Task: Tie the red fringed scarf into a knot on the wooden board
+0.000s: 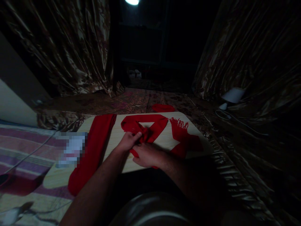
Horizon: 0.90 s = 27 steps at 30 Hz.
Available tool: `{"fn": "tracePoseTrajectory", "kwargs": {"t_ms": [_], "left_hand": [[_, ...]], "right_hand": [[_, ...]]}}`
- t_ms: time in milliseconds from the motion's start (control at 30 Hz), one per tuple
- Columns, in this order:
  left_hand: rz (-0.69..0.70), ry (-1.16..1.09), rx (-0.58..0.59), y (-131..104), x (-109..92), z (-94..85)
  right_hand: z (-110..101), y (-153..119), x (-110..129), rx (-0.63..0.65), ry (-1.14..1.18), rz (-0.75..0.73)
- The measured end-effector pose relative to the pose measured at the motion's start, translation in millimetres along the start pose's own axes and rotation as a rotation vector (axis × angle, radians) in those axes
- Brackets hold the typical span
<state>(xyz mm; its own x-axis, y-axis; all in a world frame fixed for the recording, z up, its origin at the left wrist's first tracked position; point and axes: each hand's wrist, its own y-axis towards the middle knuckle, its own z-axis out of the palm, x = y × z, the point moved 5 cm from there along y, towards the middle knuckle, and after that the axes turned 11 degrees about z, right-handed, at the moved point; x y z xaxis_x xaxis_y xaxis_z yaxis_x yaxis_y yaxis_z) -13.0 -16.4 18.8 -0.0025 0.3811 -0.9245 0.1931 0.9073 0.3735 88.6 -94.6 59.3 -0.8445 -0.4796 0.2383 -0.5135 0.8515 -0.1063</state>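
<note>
A red fringed scarf (158,129) lies looped on a pale wooden tabletop (115,157), its strands crossing in front of me. My left hand (129,140) is closed on the scarf near the crossing, thumb on top. Right beside it, my right hand (147,154) is closed round the lower part of the same scarf; its palm hides the cloth inside. The fringed end of the scarf spreads to the right of my hands. Left of my left forearm, a long folded red cloth (94,150) runs from the table's far edge to its near edge.
A blurred-out pale packet (71,149) rests at the table's left. Beyond the table sits another red item (163,108). A small white lamp (232,95) with a cord stands at right. Patterned curtains (87,47) hang behind; a striped cloth (23,147) spreads at left. The room is dim.
</note>
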Motion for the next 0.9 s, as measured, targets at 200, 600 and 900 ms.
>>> {"fn": "tracePoseTrajectory", "kwargs": {"t_ms": [200, 600, 900], "left_hand": [[-0.044, -0.253, 0.365, -7.5, -9.2, 25.0], [-0.176, -0.238, 0.233, -7.0, 6.0, 19.5], [0.053, 0.525, -0.103, 27.8, 2.6, -16.8]], "right_hand": [[7.5, 2.7, -3.1, -0.072, 0.054, -0.068], [-34.2, -21.5, -42.4, 0.044, 0.366, -0.041], [-79.9, 43.1, -166.6, -0.336, 0.043, 0.416]]}}
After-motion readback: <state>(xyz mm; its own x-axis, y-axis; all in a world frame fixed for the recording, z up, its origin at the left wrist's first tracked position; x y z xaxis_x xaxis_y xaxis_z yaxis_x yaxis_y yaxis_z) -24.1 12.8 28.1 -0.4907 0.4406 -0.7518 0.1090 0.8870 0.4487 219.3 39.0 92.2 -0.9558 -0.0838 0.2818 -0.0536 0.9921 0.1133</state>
